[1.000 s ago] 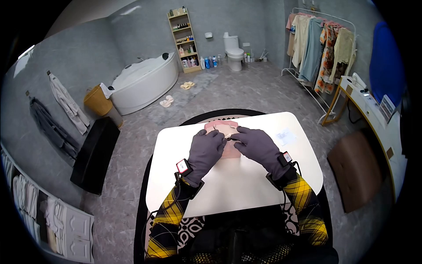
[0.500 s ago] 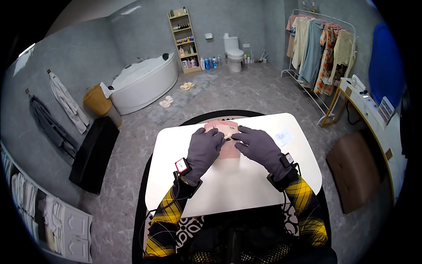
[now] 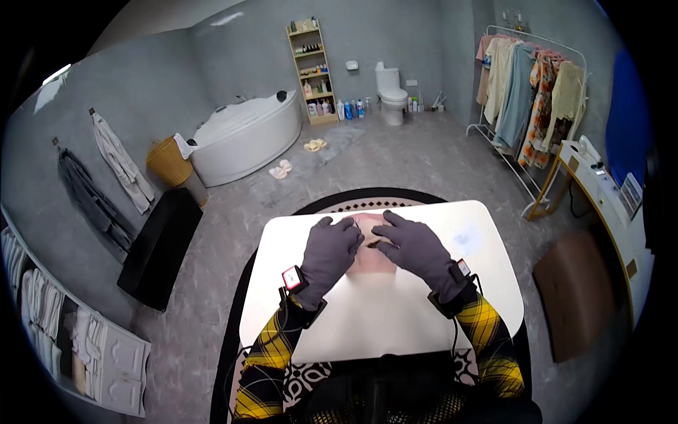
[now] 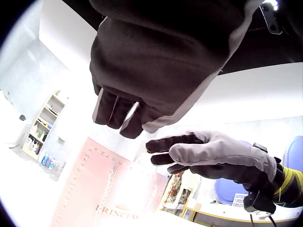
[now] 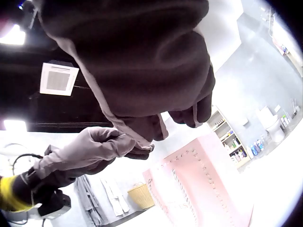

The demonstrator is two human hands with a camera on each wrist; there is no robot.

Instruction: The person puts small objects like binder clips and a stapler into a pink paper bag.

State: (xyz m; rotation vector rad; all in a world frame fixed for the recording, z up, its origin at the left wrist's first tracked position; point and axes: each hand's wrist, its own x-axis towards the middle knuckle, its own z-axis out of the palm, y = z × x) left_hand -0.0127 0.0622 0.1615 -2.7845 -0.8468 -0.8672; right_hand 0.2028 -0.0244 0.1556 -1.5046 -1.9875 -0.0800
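On the white table [image 3: 367, 318] a pale pink gift bag [image 4: 109, 189] with "PRINCESS" lettering and twisted rope handles [image 5: 183, 194] stands upright. Grey gloves cover both hands. My left hand [image 3: 330, 254] is over the bag's left part in the head view, its fingertips bent in toward the middle. From the other side comes my right hand [image 3: 420, 254], fingers extended over the bag and pointing at the left ones. In both wrist views the fingertips meet close above the bag's upper edge. I cannot tell whether either hand pinches something there; the fingers hide it.
A white paper [image 3: 466, 239] lies at the table's right. Beyond stand a bathtub [image 3: 247, 134], a shelf of bottles [image 3: 313, 74], a toilet [image 3: 390, 92] and a clothes rack [image 3: 530, 92]. A brown chair [image 3: 573, 293] is by the dressing table [image 3: 597, 187] at right.
The head view has shifted, so the room sits lower and farther right. Relative to the table, both hands have moved slightly away from the body and cover more of the bag's far part.
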